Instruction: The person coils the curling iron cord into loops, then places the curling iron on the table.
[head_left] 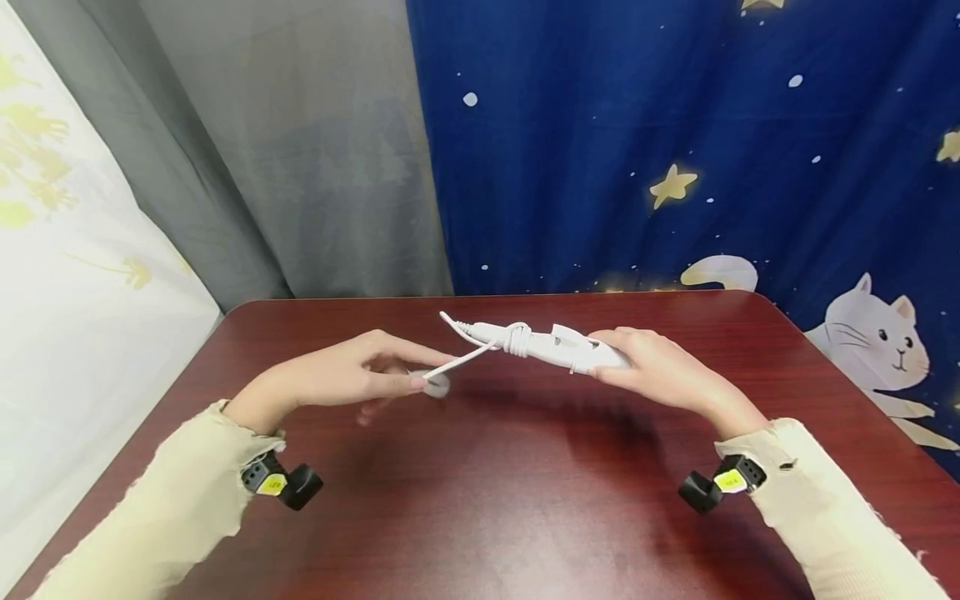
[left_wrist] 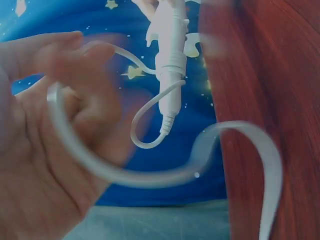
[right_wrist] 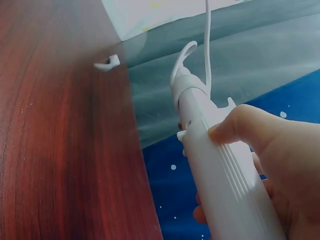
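Observation:
My right hand grips a slim white corded appliance, held above the table; its exact kind I cannot tell. Grooves and a small projecting tab show on its body in the right wrist view. Several turns of the white cord are wound around its far end, where the cord leaves through a ribbed sleeve. My left hand pinches the cord between thumb and fingers, and one stretch runs fairly straight to the appliance. A loose length hangs in a curve in the left wrist view. A blurred white cord end shows in the right wrist view.
Below both hands lies a dark red wooden table. A grey curtain and a blue star-patterned curtain hang behind its far edge. White patterned cloth borders the left side.

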